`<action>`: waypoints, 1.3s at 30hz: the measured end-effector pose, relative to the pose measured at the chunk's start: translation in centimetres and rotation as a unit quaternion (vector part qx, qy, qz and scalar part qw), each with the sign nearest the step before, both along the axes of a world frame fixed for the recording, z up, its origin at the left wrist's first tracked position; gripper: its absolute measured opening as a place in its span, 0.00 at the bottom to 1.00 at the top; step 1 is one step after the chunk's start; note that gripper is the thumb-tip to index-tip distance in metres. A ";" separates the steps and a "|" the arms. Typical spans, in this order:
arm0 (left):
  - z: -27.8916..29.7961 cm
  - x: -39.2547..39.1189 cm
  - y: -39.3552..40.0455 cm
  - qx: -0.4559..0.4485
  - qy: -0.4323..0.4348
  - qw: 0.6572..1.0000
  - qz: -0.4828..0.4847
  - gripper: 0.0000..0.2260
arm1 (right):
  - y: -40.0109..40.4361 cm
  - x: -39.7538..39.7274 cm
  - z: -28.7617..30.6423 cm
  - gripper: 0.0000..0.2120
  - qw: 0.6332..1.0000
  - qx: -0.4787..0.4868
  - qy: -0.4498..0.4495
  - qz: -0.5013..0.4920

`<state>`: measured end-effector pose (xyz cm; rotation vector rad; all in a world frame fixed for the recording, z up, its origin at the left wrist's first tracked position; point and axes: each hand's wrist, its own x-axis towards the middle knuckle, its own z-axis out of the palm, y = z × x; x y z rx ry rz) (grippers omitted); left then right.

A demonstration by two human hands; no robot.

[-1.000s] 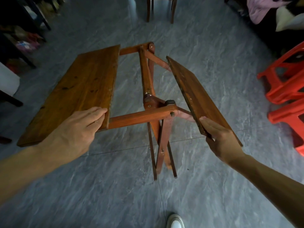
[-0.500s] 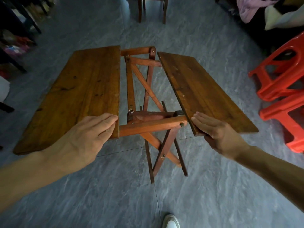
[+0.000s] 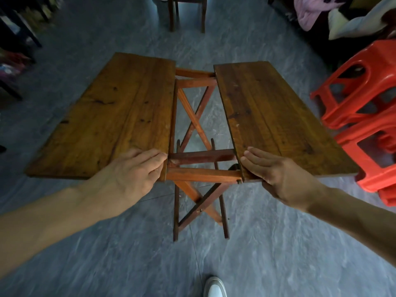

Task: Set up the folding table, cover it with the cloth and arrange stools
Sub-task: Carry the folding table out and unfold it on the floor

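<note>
I am unfolding the folding table at the centre of view, standing on grey marbled floor (image 3: 267, 254). My left hand (image 3: 130, 174) is lying flat, fingers straight, on the near inner corner of the left leaf (image 3: 111, 116). My right hand (image 3: 276, 174) is holding the near inner corner of the right leaf (image 3: 278, 121), fingers flat on top, thumb apparently underneath; I cannot tell for sure.

Both leaves are lying almost level, a gap open between them over the frame (image 3: 201, 157). Judgement: press both leaves down evenly and close them toward the middle, keeping fingertips out of the gap and off the cross rails.

Leaves: brown planks, rectangular, visible grain, dark knots, worn varnish. Frame: reddish wood, X-crossed legs, two rails at 6 o'clock. Stools (image 3: 364, 116): red glossy plastic, stacked, at 3 o'clock, just beside the right leaf. No cloth laid yet.
</note>
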<state>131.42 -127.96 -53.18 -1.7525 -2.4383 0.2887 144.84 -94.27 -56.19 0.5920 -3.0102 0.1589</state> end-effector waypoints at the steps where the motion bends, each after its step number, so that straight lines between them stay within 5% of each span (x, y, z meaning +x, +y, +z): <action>1: 0.0 0.2 0.5 0.001 0.002 1.000 -0.006 0.27 | -0.1 0.3 0.0 0.36 1.000 0.004 -0.011 0.005; 4: -0.7 1.5 2.3 0.009 -0.005 1.000 -0.027 0.22 | -0.4 1.2 0.4 0.39 0.999 0.028 -0.036 0.024; 19: -4.7 6.1 2.6 -0.013 -0.084 0.995 0.043 0.28 | -2.7 2.6 -2.6 0.36 0.995 0.053 -0.076 0.030; 39: -12.1 10.0 2.1 0.067 -0.230 0.952 0.191 0.27 | -9.9 2.8 -10.5 0.31 0.994 -0.043 -0.103 0.010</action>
